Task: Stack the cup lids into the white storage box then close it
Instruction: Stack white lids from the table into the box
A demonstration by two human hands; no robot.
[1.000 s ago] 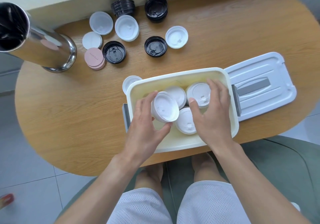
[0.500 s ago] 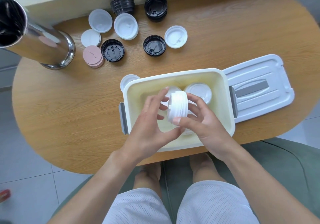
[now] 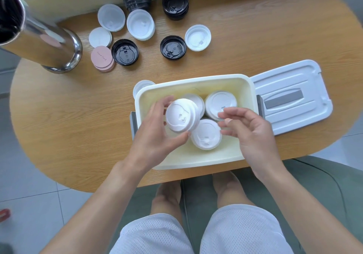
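The white storage box (image 3: 243,89) stands open on the wooden table near its front edge. Its lid (image 3: 290,96) lies flat to the right of the box. My left hand (image 3: 155,136) grips a small stack of white cup lids (image 3: 181,115), top side up, above the box's left half. My right hand (image 3: 247,126) hovers over the box's right side with loosely curled fingers and holds nothing. Inside the box lie a white lid stack at the front (image 3: 206,135), one at the back right (image 3: 220,102) and one partly hidden behind the held stack (image 3: 196,100).
Loose lids lie at the back of the table (image 3: 78,126): white ones (image 3: 140,24) (image 3: 197,37) (image 3: 111,17), black ones (image 3: 172,47) (image 3: 125,52) (image 3: 175,2), pink discs (image 3: 102,58). A steel cylinder (image 3: 45,43) stands at the left. One clear lid (image 3: 140,86) sits behind the box's left corner.
The held stack was turned from on edge to top side up. My right hand let go of it and drew back to the right; my left hand now holds it alone.
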